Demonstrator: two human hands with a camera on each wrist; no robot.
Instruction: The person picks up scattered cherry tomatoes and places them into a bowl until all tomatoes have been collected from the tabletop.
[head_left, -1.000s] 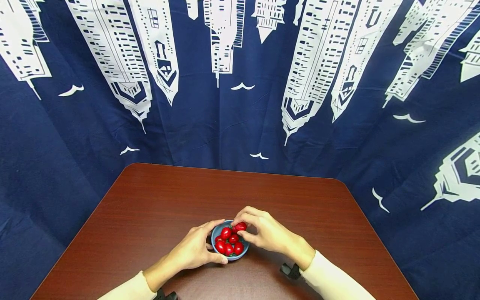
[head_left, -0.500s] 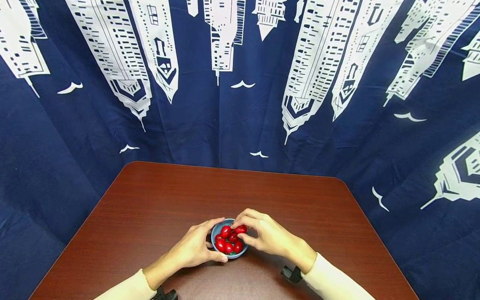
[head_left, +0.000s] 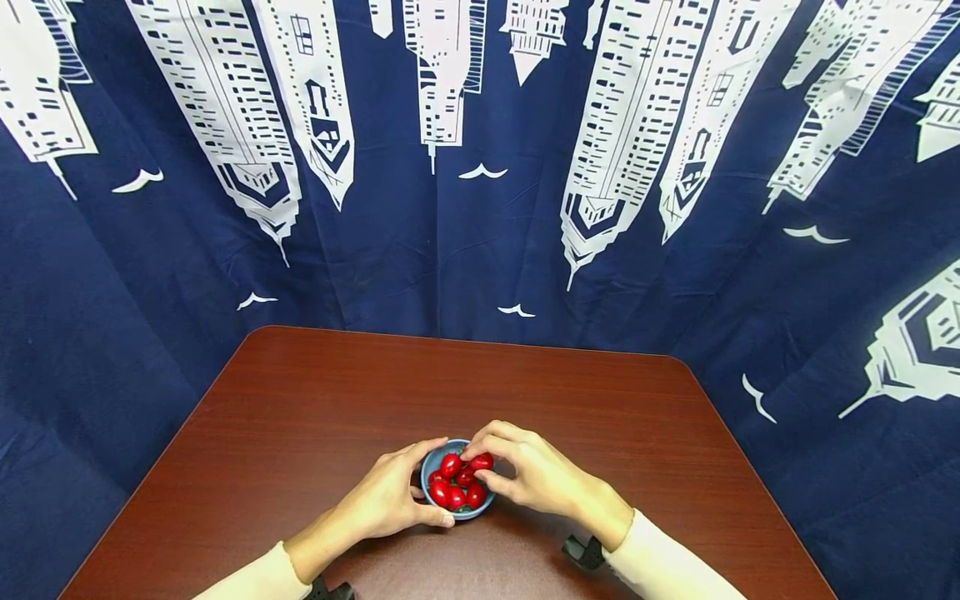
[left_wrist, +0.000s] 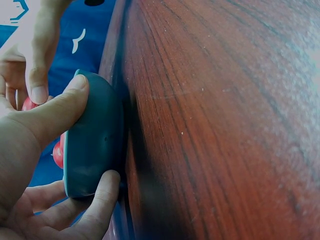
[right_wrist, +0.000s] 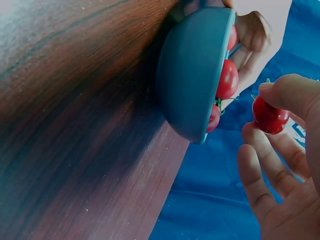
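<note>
A small blue bowl (left_wrist: 97,140) with several red cherry tomatoes (head_left: 451,465) in it stands on the brown table. My left hand (head_left: 386,497) holds it from the left, thumb on the near rim and fingers round the far side and underneath. Over the bowl's right part, my right hand (head_left: 543,473) pinches one cherry tomato (right_wrist: 269,116) between thumb and fingertips. In the right wrist view this tomato is apart from the bowl's rim, and a bit of green stem shows on it. The other tomatoes peek over the rim, some with green stems.
The wood-grain table (head_left: 337,383) has rounded far corners. Behind it hangs a dark blue cloth (head_left: 420,275) printed with white buildings and birds. A black wrist strap piece (head_left: 583,550) sits under the right forearm, and another at the left wrist.
My right hand has shifted slightly toward me with the pinched tomato, which has turned a little between the fingers. The left hand and the bowl have hardly moved.
</note>
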